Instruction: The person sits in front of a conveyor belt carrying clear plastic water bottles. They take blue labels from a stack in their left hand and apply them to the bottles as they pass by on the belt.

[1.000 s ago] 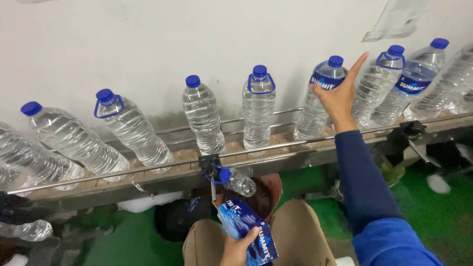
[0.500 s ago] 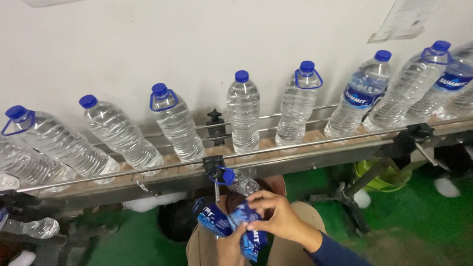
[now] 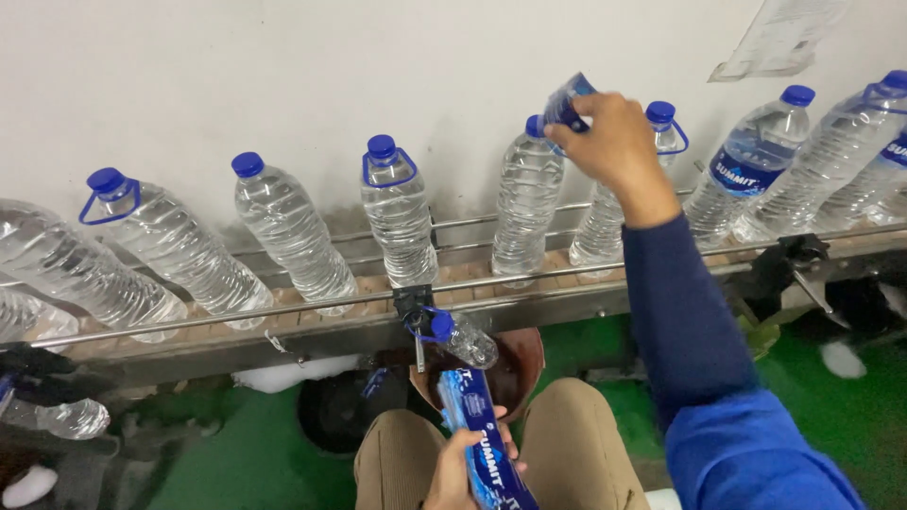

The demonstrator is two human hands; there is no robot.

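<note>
A pale, matt wall (image 3: 283, 66) backs the whole scene, and along its foot runs a conveyor (image 3: 529, 293) of tan slats between thin steel guide rails, carrying a row of tall, clear, ribbed plastic water bottles with blue caps, some with blue carry loops. Two bottles at the far right already wear a glossy blue label (image 3: 746, 156); the others are bare. The right hand (image 3: 609, 142), in a blue sleeve, reaches up over the bare bottle (image 3: 527, 203) near the middle of the line, its grip closed on a crumpled blue label sleeve (image 3: 567, 99) held right at that bottle's cap. The left hand (image 3: 453, 477) rests low between the knees in tan trousers, its grip wrapped round a stack of flat blue label sleeves (image 3: 482, 444), shiny and thin. Just above the stack a small bottle (image 3: 463, 338) lies tilted over a brown round bucket (image 3: 524, 364), and the floor (image 3: 246, 453) is green. As a judgement: the soft film could snag on the cap or fold on the ribs, so that it sits crooked; a push from the hand could tip the light, tall bottle against its neighbour; the slick stack could slide loose from the left grip.
</note>
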